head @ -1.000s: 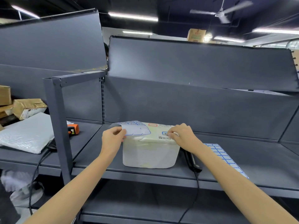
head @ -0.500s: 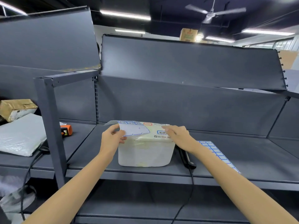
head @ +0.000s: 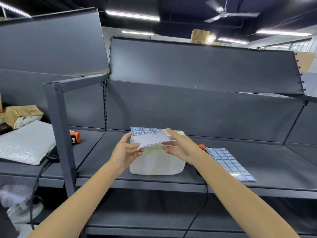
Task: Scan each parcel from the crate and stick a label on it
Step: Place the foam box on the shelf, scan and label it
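Holding a partly used label sheet (head: 151,137) above the white parcel (head: 157,162) on the shelf (head: 257,184), the left hand (head: 126,152) pinches its corner while the right hand (head: 178,146), fingers spread, supports the edge; labelling seems underway, and next comes peeling one sticker free

Two label sheets show: one partly used sheet (head: 151,137) held above the one white parcel (head: 157,162), and one full sheet (head: 229,163) lying flat on the shelf (head: 257,169). Two bare hands are in view, left hand (head: 126,152) and right hand (head: 178,146). One grey poly mailer (head: 25,143), one brown carton (head: 22,115), one ceiling fan (head: 226,13).
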Demonstrator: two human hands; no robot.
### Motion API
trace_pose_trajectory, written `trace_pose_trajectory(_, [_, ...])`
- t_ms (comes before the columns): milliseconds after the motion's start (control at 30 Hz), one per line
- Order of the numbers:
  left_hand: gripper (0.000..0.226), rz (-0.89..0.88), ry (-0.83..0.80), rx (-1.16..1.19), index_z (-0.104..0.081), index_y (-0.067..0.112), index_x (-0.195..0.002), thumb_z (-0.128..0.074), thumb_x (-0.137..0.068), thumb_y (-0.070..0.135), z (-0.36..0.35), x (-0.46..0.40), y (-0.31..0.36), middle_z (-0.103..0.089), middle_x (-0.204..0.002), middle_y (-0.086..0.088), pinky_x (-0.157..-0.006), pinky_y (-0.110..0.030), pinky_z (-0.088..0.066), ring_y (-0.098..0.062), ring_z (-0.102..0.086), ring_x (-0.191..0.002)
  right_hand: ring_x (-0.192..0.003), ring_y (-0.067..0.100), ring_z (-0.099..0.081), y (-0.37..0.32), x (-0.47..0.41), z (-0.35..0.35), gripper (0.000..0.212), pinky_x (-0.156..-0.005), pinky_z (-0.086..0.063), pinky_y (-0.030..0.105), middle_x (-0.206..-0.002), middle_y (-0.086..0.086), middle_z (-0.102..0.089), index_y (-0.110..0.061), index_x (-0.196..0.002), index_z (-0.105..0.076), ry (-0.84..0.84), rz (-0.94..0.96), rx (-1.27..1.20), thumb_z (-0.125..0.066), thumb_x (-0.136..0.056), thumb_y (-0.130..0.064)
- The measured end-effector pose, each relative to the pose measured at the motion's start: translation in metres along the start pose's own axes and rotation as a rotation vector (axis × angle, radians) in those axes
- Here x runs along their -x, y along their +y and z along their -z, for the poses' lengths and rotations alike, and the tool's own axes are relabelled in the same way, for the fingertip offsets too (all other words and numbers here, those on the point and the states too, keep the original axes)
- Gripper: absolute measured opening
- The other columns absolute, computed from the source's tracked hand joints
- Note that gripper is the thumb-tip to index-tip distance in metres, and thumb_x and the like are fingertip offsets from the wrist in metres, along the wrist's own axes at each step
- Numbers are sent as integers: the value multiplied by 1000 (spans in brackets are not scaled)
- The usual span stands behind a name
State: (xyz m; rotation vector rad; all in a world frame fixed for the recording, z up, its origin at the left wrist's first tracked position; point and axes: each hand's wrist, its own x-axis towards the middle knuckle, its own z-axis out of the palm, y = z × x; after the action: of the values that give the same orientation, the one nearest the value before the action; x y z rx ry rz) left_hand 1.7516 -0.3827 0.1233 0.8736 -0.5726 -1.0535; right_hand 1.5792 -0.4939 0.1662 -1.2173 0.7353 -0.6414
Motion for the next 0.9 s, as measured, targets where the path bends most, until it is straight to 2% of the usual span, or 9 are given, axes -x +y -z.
trace_pose_trajectory(100, [53, 16, -40, -105, -58, 23, -120, -52, -81, -12, -2, 2, 0, -68, -102, -16, -54, -28, -48, -26, -59, -61, -70, 18, -66, -1, -3, -1, 22, -53, -52, 21, -91, 6, -72, -9, -107, -64, 33, -2, -50, -68, -89, -21])
trace_pose_trajectory(167, [50, 20, -76, -193, -60, 21, -118, -53, -81, -12, -5, 2, 1, -69, -95, -15, -52, -27, -48, -26, -59, -60, -63, 11, -61, -1, -2, -1, 5, -50, -50, 17, -82, 3, -70, -9, -94, -64, 89, 29, 50, -65, -90, -12])
trace_pose_trajectory(233, [44, 13, -67, -246, -59, 15, -119, -54, -83, -10, -7, 1, 1, -66, -86, -16, -52, -27, -49, -24, -58, -57, -60, 8, -58, -1, -1, 3, 7, -47, -48, 15, -81, 2, -66, -11, -85, -62, 146, 84, 148, -63, -91, -8])
trace_pose_trajectory(300, [39, -5, -30, -292, -58, 15, -118, -54, -86, -7, -6, 0, 0, -70, -84, -17, -56, -28, -54, -25, -65, -63, -56, 10, -57, -5, 4, 12, 4, -44, -46, 16, -81, 4, -65, -9, -91, -61, 206, 150, 165, -60, -91, -5])
trace_pose_trajectory(400, [34, -39, -24, -358, -61, 16, -117, -53, -89, -2, 0, 2, -3, -72, -92, -19, -66, -31, -57, -26, -69, -74, -61, 14, -58, -15, 14, 42, 14, -45, -45, 19, -88, 6, -68, -8, -106, -63, 278, 243, 153, -58, -93, -8])
trace_pose_trajectory(500, [32, -74, -11, -395, -61, 13, -118, -50, -91, -1, 4, 4, -7, -72, -96, -18, -69, -32, -56, -27, -69, -79, -74, 15, -60, -19, 23, 94, 12, -54, -47, 23, -98, 3, -67, -15, -105, -64, 388, 308, 128, -57, -95, -13])
trace_pose_trajectory(567, [31, -112, 32, -387, -61, 12, -116, -49, -91, -2, 3, 6, -12, -72, -96, -18, -70, -32, -55, -28, -69, -80, -71, 15, -58, -15, 27, 136, 10, -53, -46, 23, -100, 6, -65, -17, -104, -62, 451, 323, 109, -58, -95, -14])
trace_pose_trajectory(733, [28, -235, 181, -348, -64, 12, -111, -49, -92, -2, -3, 4, -22, -70, -96, -20, -73, -33, -54, -29, -68, -82, -62, 17, -50, 19, 24, 234, 14, -38, -41, 18, -104, 12, -62, -11, -109, -59, 631, 241, 41, -57, -95, -12])
trace_pose_trajectory(900, [24, -368, 317, -328, -67, 17, -102, -55, -88, 1, -14, -5, -25, -70, -95, -14, -72, -31, -53, -28, -67, -85, -51, 21, -38, 67, 5, 297, 25, -31, -32, 13, -89, 16, -58, 2, -119, -58, 796, 57, 179, -57, -95, -6])
